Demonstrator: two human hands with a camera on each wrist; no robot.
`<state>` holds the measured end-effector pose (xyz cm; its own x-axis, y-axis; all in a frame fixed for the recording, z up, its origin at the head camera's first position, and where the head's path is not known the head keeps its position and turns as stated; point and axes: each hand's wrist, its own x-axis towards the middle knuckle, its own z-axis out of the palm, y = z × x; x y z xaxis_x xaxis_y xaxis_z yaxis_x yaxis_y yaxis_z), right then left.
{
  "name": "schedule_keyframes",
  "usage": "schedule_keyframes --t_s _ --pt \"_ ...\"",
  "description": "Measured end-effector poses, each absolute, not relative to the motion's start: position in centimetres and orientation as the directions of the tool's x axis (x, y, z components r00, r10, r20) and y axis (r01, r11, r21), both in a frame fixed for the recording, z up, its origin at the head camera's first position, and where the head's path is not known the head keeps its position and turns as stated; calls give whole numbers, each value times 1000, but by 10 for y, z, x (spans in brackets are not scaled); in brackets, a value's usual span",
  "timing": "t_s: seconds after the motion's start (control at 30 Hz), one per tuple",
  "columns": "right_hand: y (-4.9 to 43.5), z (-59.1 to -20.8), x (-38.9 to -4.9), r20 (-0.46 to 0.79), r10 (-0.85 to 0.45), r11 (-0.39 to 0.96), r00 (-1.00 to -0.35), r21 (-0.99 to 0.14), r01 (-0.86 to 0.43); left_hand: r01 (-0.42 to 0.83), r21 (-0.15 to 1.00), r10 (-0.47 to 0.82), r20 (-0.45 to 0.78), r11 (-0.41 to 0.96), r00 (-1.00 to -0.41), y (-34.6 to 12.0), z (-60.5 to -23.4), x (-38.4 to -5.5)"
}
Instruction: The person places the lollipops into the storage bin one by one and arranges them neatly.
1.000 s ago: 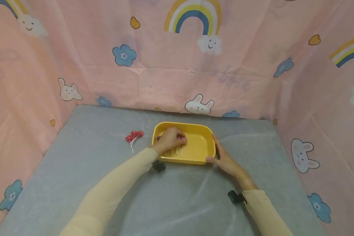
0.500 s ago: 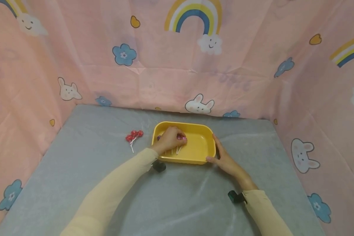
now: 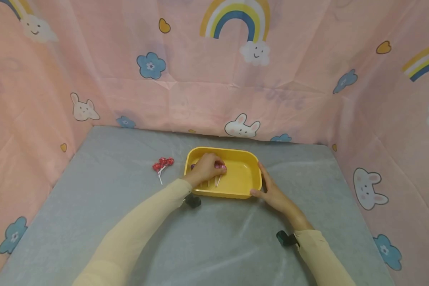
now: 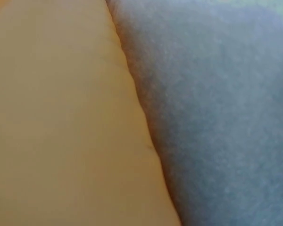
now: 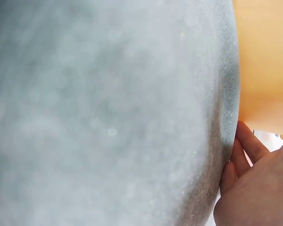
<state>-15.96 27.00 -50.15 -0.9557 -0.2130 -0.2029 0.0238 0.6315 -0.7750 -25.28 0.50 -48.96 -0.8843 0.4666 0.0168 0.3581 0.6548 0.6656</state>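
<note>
My left hand [image 3: 204, 169] reaches into the yellow tray [image 3: 241, 151] and pinches a lollipop [image 3: 223, 168] with a pinkish-purple head. Below the fingers, white sticks [image 3: 218, 181] point toward the tray's front wall. Part of a dark purple head [image 3: 192, 167] shows left of the hand, which hides the other heads. Spread around the tray's right front corner, my right hand [image 3: 271, 194] touches the side wall with its fingers and the front with its thumb. In the right wrist view, the fingers [image 5: 249, 141] lie below the yellow tray wall [image 5: 266, 61].
Left of the tray, several red-wrapped lollipops [image 3: 163, 163] lie bunched with their white sticks crossing. A grey cloth [image 3: 228, 242] covers the table. Pink printed curtains [image 3: 200, 91] enclose the back and both sides.
Under my left hand, the rightmost lollipop stick has swung from nearly straight to slanted, its lower end moving left, then slightly right. Both hands and the tray have stayed nearly in place.
</note>
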Motion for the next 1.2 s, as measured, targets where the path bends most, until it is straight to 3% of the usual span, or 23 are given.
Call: schedule_keyframes --t_s 0.9,1.2 --pt "269 -501 -158 -205 -209 638 -956 -770 26 397 632 456 77 665 -887 7 -490 -252" --pt "269 -502 -159 -213 -197 642 -957 -766 38 365 637 440 44 679 -897 7 -490 -252"
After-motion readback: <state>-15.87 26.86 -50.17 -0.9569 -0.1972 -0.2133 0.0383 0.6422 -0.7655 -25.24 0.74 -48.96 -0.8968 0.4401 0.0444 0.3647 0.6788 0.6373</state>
